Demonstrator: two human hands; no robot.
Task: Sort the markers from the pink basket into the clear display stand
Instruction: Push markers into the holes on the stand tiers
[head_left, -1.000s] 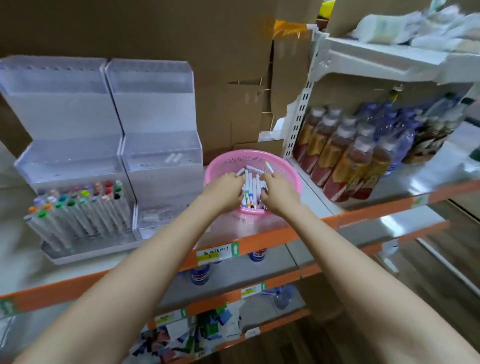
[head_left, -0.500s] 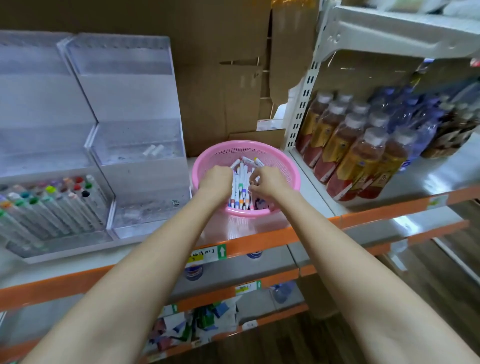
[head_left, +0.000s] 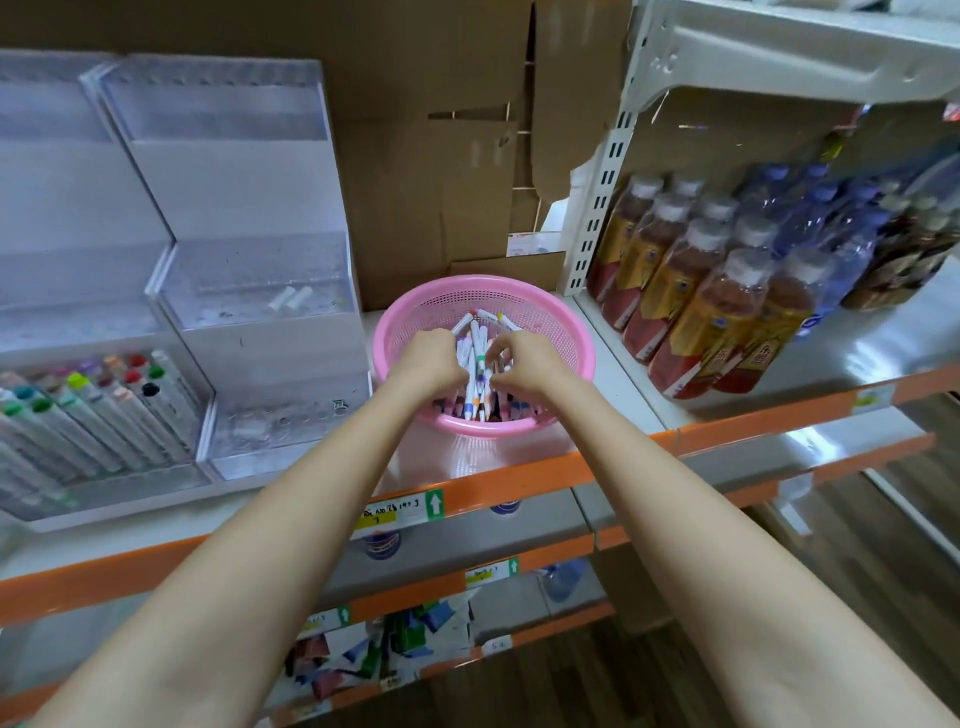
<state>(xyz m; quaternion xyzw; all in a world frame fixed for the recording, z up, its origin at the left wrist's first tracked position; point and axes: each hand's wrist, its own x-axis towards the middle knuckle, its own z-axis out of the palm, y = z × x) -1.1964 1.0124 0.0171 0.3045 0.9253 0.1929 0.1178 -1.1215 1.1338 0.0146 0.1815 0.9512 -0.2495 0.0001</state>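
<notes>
A pink basket (head_left: 566, 332) stands on the shelf and holds a bundle of white markers (head_left: 475, 358) with coloured bands. Both my hands are inside it. My left hand (head_left: 428, 358) curls round the left side of the bundle, and my right hand (head_left: 524, 358) curls round its right side, fingers pinching the markers. To the left stands the clear display stand (head_left: 249, 291), stepped in tiers. Its lower left section holds rows of markers with coloured caps (head_left: 88, 410). The right section's tiers hold two small white pieces.
Bottles of brown drink (head_left: 691, 291) fill the white shelf unit on the right, close to the basket. Cardboard (head_left: 431, 156) backs the shelf. An orange shelf edge (head_left: 498, 488) with price labels runs in front, with more shelves below.
Both hands have stayed in the basket, closing in on the marker bundle. The camera has moved closer and tilted down, so the stand and basket appear larger.
</notes>
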